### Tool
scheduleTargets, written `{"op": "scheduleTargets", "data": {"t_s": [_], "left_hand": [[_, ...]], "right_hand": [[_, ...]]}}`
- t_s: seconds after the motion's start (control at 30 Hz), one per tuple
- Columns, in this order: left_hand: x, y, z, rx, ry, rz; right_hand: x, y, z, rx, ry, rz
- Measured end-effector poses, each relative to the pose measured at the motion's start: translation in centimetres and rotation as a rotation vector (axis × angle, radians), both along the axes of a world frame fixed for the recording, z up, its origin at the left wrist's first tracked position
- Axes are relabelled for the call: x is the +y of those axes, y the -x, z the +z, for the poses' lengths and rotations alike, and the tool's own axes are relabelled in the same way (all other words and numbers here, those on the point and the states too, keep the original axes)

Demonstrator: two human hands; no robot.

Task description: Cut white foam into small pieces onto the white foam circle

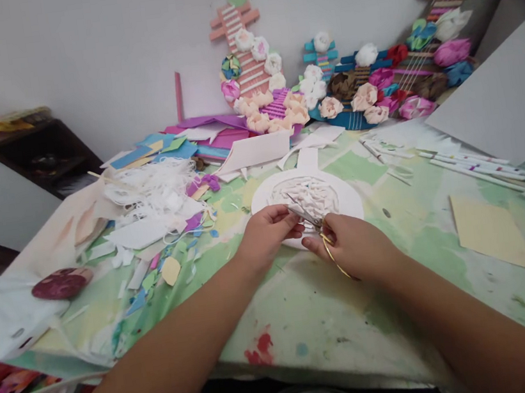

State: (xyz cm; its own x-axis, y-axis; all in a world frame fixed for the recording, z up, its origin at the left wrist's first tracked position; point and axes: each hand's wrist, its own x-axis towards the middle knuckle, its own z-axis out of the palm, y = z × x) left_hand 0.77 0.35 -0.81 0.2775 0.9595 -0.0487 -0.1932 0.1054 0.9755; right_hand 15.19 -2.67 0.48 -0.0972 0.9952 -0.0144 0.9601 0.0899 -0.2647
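Observation:
Gold-handled scissors [330,253] are in my right hand [360,245], its fingers curled through the loops. Their blades point up and left, towards my left hand [267,234]. That hand is closed in a pinch on a small white piece [296,208], which looks like paper, right at the blades. Both hands are above the near edge of a white ring-shaped base [353,201] with a short neck [307,159] at its far side. Many short white pieces [313,191] lie heaped inside the ring. My fingers partly hide the ring's front.
At the left lie tangled white string [155,188] and coloured paper scraps [150,279]. Coloured sheets [159,147] are piled behind. Guitar-shaped crafts with paper flowers [252,62] lean on the wall. Thin white sticks [476,169] and a cream sheet [492,234] are at right.

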Motion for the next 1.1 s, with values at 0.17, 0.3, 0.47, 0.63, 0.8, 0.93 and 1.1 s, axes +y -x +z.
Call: {"op": "scheduleTargets", "data": {"t_s": [0.17,0.3,0.47,0.63,0.8,0.93,1.1], "left_hand": [[0.0,0.0,0.2,0.015,0.059,0.025],[0.1,-0.1,0.0,-0.063,0.133,-0.016],[0.1,-0.1,-0.3,-0.109,0.217,-0.052],[0.1,-0.1,-0.1,-0.133,0.241,-0.031],[0.3,0.0,-0.1,-0.138,0.231,0.004],[0.5,0.1,-0.3,-0.161,0.211,0.061],[0.5,0.2,-0.3,-0.145,0.208,0.025]], "right_hand": [[-0.2,0.2,0.5,-0.101,0.048,-0.027],[-0.6,0.1,1.2,-0.15,0.108,-0.001],[-0.6,-0.9,1.8,-0.01,0.249,0.096],[-0.5,-1.4,1.9,0.02,0.286,0.135],[-0.5,-0.8,1.1,-0.073,0.188,0.057],[-0.7,-0.9,0.8,-0.079,0.192,0.046],[-0.9,-1.2,0.8,-0.058,0.189,0.052]]}}
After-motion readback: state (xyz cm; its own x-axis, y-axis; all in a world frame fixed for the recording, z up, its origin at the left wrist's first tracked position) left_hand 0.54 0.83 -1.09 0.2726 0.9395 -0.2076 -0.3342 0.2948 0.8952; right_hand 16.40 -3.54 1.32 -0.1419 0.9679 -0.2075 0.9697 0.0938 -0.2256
